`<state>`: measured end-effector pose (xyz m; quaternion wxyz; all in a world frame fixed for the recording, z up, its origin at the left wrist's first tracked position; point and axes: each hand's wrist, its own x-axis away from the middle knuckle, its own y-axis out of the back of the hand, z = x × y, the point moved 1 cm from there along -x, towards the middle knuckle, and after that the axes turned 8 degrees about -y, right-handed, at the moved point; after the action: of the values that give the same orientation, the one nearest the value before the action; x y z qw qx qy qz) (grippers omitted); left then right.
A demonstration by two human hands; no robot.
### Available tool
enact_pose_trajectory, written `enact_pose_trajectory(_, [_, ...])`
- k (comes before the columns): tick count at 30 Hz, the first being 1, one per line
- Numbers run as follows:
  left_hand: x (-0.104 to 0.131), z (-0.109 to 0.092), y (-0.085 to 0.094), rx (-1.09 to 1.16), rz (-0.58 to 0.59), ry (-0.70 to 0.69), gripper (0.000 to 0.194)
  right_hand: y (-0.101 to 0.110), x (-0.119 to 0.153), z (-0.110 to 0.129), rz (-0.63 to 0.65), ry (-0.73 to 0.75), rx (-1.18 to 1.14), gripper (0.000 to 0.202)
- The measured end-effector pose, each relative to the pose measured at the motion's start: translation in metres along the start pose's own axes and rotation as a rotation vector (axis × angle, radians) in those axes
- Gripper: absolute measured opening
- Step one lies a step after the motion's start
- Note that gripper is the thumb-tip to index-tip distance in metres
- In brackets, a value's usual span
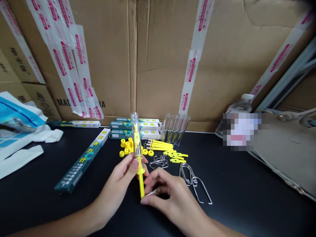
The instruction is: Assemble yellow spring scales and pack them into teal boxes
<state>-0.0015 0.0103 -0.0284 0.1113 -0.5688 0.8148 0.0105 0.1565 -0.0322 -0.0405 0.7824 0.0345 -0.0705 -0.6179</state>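
A spring scale with a clear tube and yellow inner parts stands nearly upright above the black table. My left hand is closed around its lower part, near the yellow collar. Below the collar a yellow rod sticks out. At the rod's lower end my right hand pinches a thin, shiny metal hook, whose far part the fingers hide. Just behind the hands lie yellow caps, yellow rods with springs, flat yellow pieces and small wire hooks.
Large bent wire hooks lie right of my right hand. Clear tubes stand behind, beside stacked boxes. A long box lies at left, near plastic bags. A bottle and a beige bag are at right; cardboard closes the back.
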Motion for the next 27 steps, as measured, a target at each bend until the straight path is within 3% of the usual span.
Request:
enact_pose_trajectory(4, [0.002,-0.002,-0.003,-0.045,0.05,-0.025,0.037,0.01,0.001,0.003,-0.232,0.166,0.268,0.027])
enact_pose_trajectory(8, [0.003,0.0,-0.004,-0.083,0.103,-0.019,0.035,0.013,0.001,0.001,-0.32,0.216,0.37,0.031])
enact_pose_trajectory(20, [0.006,-0.001,-0.007,-0.123,0.233,0.035,0.029,0.009,0.004,0.001,-0.163,0.245,0.568,0.026])
enact_pose_trajectory(24, [0.003,0.003,-0.006,-0.111,0.211,0.055,0.034,0.014,0.005,0.003,-0.132,0.204,0.398,0.028])
enact_pose_trajectory(27, [0.002,0.003,-0.005,-0.178,0.258,0.063,0.034,0.024,0.001,0.008,-0.22,0.195,0.141,0.034])
